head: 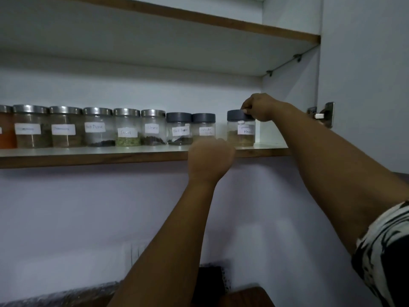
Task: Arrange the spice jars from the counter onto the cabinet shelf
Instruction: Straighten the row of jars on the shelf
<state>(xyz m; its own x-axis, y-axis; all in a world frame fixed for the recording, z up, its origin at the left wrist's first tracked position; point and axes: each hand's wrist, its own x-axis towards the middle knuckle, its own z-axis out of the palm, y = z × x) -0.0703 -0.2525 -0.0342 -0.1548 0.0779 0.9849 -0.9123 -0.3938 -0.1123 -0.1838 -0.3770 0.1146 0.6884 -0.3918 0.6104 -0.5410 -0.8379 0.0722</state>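
A row of several labelled spice jars stands on the cabinet shelf [88,155]. Most have steel lids; the last three on the right have dark grey lids. My right hand [261,106] grips the grey lid of the garam masala jar [241,129], which stands at the right end, a gap apart from the coriander jar [203,127]. My left hand [211,158] is a closed fist at the shelf's front edge, just below the coriander jar, with nothing seen in it. A black pepper jar [178,128] stands left of the coriander jar.
An upper shelf [199,21] hangs above the row. The cabinet side wall with a metal hinge [323,115] is close on the right. A dark counter edge [55,295] and a wooden surface [243,298] lie far below.
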